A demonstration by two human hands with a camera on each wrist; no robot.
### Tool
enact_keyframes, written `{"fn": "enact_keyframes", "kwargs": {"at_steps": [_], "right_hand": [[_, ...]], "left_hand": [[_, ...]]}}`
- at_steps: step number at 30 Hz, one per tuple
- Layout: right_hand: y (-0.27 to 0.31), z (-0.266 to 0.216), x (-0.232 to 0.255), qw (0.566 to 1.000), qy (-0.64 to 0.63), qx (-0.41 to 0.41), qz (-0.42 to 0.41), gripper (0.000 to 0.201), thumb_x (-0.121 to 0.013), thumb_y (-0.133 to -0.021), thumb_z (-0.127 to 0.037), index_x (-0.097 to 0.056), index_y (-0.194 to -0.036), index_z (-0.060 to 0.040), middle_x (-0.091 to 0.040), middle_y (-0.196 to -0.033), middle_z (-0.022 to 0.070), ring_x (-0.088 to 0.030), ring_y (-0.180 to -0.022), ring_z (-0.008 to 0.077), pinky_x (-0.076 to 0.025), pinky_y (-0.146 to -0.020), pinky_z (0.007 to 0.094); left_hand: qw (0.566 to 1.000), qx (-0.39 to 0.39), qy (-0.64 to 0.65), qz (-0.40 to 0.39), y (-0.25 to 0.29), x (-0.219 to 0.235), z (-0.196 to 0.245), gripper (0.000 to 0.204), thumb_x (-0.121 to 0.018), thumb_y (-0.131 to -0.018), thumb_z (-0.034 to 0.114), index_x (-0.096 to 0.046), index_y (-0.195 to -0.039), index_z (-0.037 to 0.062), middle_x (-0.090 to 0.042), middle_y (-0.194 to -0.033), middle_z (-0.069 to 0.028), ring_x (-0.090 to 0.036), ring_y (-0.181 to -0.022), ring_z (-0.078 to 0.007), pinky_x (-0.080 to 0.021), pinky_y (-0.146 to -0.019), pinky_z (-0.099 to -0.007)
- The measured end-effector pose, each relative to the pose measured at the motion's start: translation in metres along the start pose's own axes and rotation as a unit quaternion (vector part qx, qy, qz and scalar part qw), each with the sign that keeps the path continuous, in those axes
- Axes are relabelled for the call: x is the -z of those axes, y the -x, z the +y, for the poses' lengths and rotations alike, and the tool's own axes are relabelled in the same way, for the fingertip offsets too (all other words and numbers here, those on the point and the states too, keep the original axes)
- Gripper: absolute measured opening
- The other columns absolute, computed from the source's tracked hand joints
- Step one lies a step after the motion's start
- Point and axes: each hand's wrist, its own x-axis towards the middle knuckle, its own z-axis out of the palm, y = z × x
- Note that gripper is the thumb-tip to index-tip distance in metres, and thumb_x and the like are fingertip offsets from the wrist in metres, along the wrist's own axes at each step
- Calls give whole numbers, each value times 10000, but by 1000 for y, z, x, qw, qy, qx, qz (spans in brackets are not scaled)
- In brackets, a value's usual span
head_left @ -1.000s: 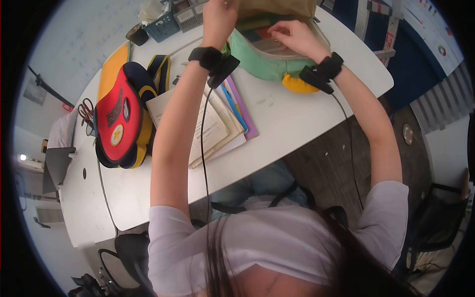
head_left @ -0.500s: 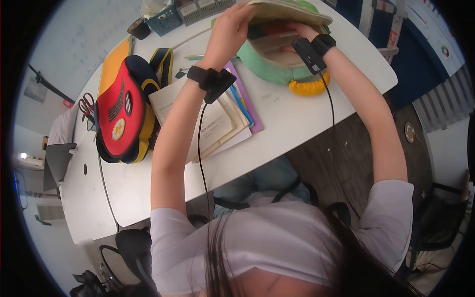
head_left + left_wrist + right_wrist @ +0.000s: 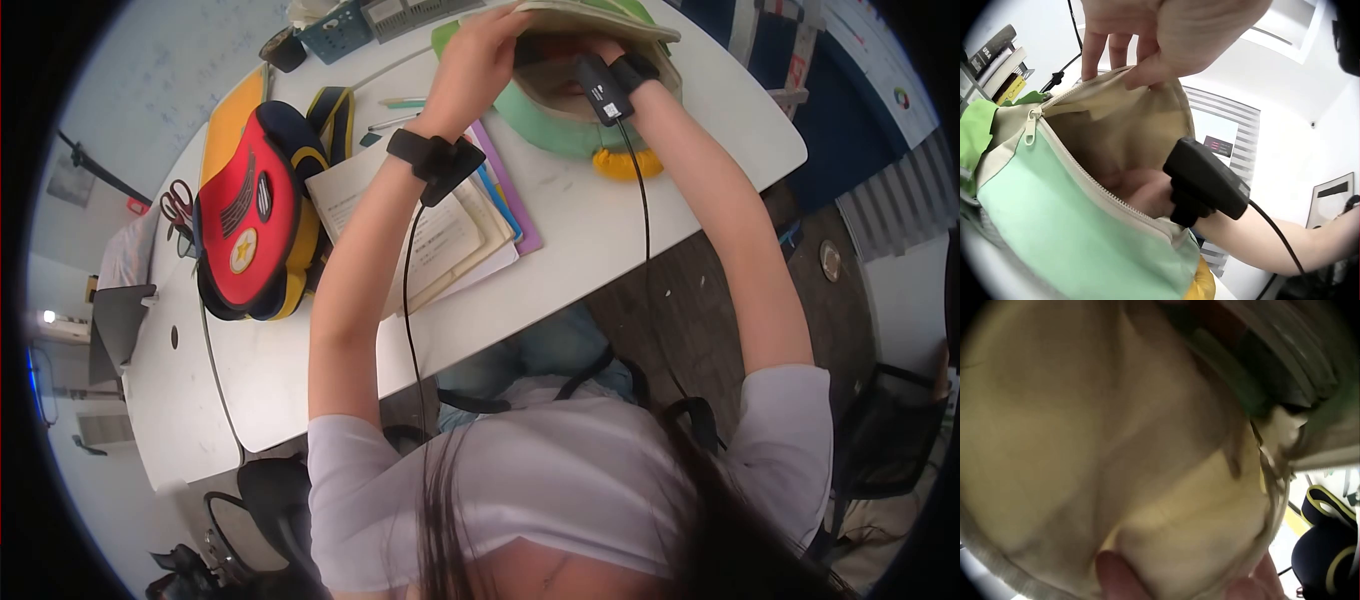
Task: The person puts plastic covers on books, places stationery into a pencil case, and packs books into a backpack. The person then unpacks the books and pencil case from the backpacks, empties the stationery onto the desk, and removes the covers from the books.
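Note:
A mint-green backpack (image 3: 1085, 219) with a beige zip and lining lies at the table's far side, its mouth unzipped. My left hand (image 3: 475, 65) pinches the rim of its lifted flap (image 3: 1129, 119), thumb on the lining side. Reaching into the mouth, my right hand (image 3: 1141, 187) is down in the bag past the wrist strap. Its fingers are blurred and mostly hidden by the front panel, so I cannot tell whether they hold anything. In the right wrist view the beige lining (image 3: 1166, 462) fills most of the picture, with dark green and clear items (image 3: 1260, 375) in the bag.
Left of the backpack lie stacked papers and notebooks (image 3: 440, 240) with a purple folder (image 3: 527, 230) and pens (image 3: 400, 103). A red and navy bag (image 3: 245, 220) sits farther left, near scissors (image 3: 177, 203). Behind stand a blue basket (image 3: 333, 38) and a dark pot (image 3: 283, 50).
My right hand has gone from over the backpack's mouth down into it. My left hand has come lower and nearer with the flap, which now covers more of the opening.

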Motion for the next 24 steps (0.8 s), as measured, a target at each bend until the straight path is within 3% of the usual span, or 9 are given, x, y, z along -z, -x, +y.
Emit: {"fn": "enact_keyframes", "kwargs": {"at_steps": [3,8,16,24], "right_hand": [[18,5,5,1000,16,23,5,469,-558,-814,-151,-384,-1242,-67,-414,-1259,137,-461,-1112,285,-432,-913,390],[-11,6,29,998,37,43,9,474,-558,-813,-163,-385,-1245,-72,-421,-1257,130,-467,-1106,277,-435,-904,383],[-48,5,50,994,77,75,26,483,-559,-811,-181,-385,-1250,-79,-432,-1253,120,-478,-1097,266,-439,-890,373],[-50,22,59,987,116,108,38,492,-560,-809,-199,-386,-1255,-85,-443,-1249,111,-488,-1087,254,-444,-875,363]], "left_hand": [[1000,-1,3,-2,7,-2,-6,322,-491,-807,10,-535,-1121,63,-562,-1087,-124,-543,-936,-328,-435,-804,-322],[1000,6,14,-22,16,-3,-11,325,-492,-809,14,-535,-1127,70,-561,-1078,-131,-542,-933,-333,-434,-804,-331],[999,19,37,-20,6,-1,-7,342,-504,-807,21,-531,-1141,89,-555,-976,-108,-535,-778,-288,-434,-716,-299],[999,11,32,-22,9,-7,-7,343,-514,-805,28,-527,-1144,81,-556,-1025,-116,-542,-848,-289,-429,-762,-308]]}}
